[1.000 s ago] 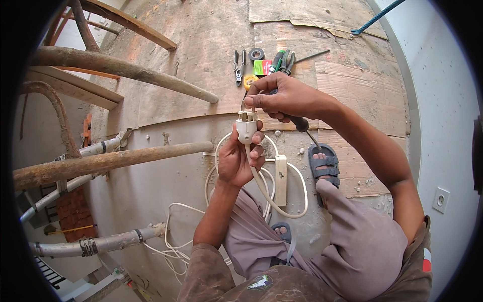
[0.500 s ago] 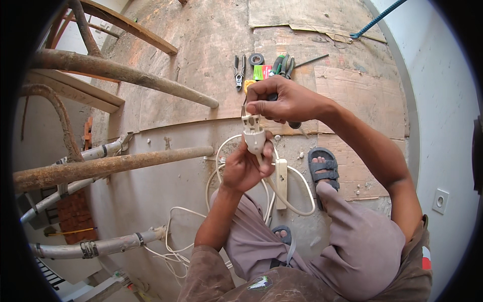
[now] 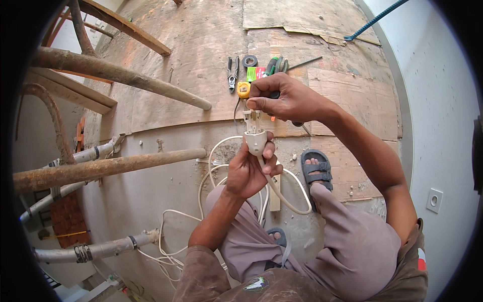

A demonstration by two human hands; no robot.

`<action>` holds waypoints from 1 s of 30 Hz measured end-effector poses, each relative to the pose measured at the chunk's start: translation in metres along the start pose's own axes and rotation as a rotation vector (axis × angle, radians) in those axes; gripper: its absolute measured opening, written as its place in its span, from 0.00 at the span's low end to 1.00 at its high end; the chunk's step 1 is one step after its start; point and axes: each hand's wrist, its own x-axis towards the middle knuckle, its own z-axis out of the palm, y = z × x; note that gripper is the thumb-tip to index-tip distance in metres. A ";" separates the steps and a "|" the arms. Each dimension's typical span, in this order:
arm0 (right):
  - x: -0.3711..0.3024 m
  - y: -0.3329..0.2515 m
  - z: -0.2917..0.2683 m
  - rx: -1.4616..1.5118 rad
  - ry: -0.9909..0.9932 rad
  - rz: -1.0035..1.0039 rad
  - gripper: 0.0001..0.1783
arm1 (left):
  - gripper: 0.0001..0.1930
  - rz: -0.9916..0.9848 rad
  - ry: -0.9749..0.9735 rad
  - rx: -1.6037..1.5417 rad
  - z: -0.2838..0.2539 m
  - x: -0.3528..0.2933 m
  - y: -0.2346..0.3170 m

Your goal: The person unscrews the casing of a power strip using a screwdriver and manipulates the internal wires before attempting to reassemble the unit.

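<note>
My left hand is closed round the cream casing of an electrical plug, held upright with its pale slotted inner part standing out of the top. A thick white cable runs from the casing's lower end and loops to the right. My right hand is above, thumb and forefinger pinched at the top of the inner part; what lies between the fingertips is too small to make out. Tucked in its curled fingers is a dark-handled screwdriver, mostly hidden, its thin shaft pointing down to the right.
On the floor beyond lie pliers, black tape, a yellow tape measure and green-handled tools. A white socket strip lies below my hands. Rusty scaffold pipes jut in from the left; a wall with an outlet stands right.
The plug has turned slightly in my left hand, and its inner part shows from another side. My right hand stays pinched at its top. The whole view has shifted a little.
</note>
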 end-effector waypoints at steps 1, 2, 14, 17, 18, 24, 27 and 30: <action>-0.001 0.000 0.002 0.005 -0.004 -0.001 0.14 | 0.27 0.020 -0.004 -0.010 0.002 0.001 0.001; -0.002 0.000 0.004 0.009 -0.007 -0.002 0.14 | 0.26 0.041 -0.008 -0.020 0.002 0.002 0.001; -0.012 0.002 0.011 -0.038 -0.023 -0.027 0.16 | 0.27 0.015 0.101 -0.018 0.009 -0.003 0.001; -0.012 0.009 0.014 -0.030 -0.002 -0.033 0.16 | 0.27 0.023 0.175 0.045 0.013 -0.005 0.000; -0.012 0.010 0.015 -0.040 0.005 -0.044 0.16 | 0.27 0.034 0.204 0.052 0.014 -0.005 -0.001; -0.012 0.003 0.016 -0.012 -0.001 0.017 0.14 | 0.27 0.047 0.241 0.108 0.023 -0.007 -0.001; -0.011 0.003 0.015 -0.037 -0.040 0.002 0.14 | 0.28 0.032 0.241 0.158 0.026 -0.008 -0.001; -0.010 0.006 0.017 -0.001 -0.052 -0.001 0.14 | 0.28 0.026 0.257 0.170 0.022 -0.010 -0.003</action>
